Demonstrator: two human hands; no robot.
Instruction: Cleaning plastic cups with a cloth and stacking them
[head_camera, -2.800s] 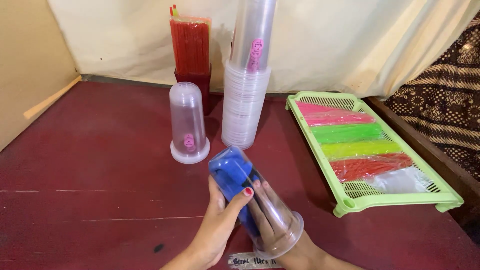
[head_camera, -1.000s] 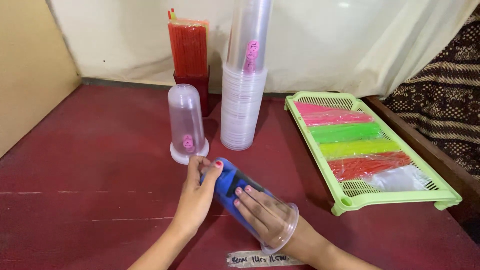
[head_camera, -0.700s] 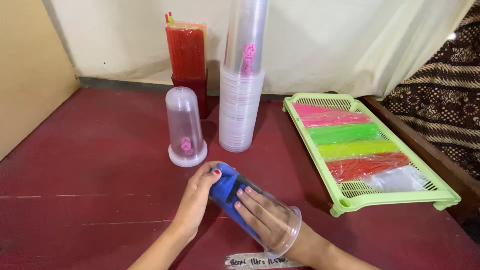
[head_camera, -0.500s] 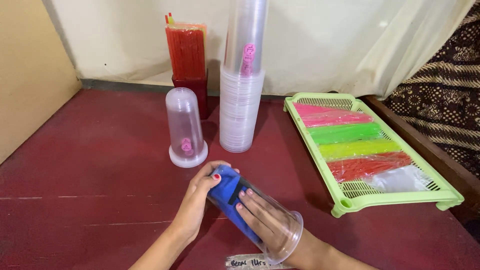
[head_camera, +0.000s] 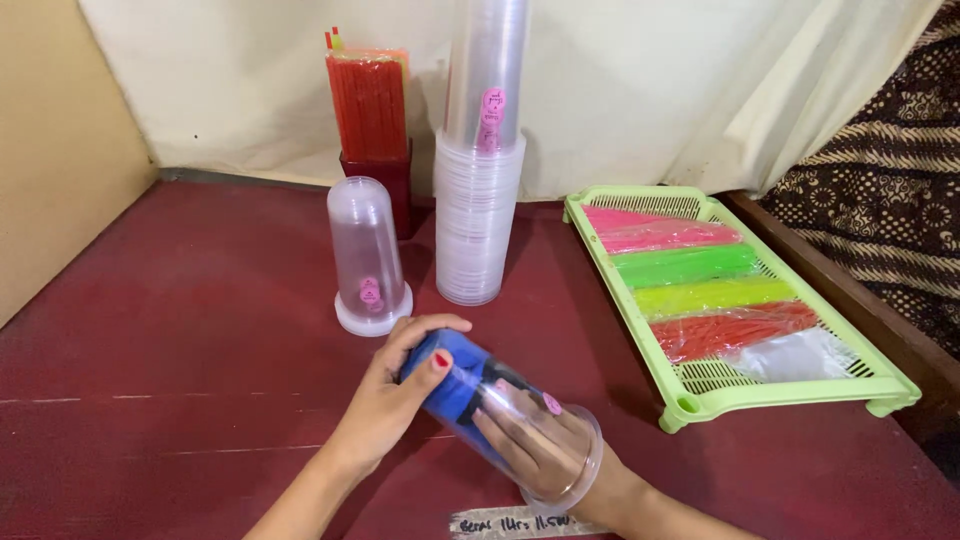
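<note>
Fingers (head_camera: 432, 345) of the left hand (head_camera: 395, 395) wrap the clear cup (head_camera: 500, 420) at its closed end; the right hand (head_camera: 530, 450) sits inside, pressing a blue cloth (head_camera: 455, 375). Cup lies tilted, just in front of the domed container (head_camera: 366, 258). Looks light, thin, slippery: best held around the wall.

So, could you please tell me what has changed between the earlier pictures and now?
The clear cup, lifted earlier, has come down to the red table. The left hand shifted to cap its closed end; the right hand stays inside, against the blue cloth. Everything else is unchanged.
</note>
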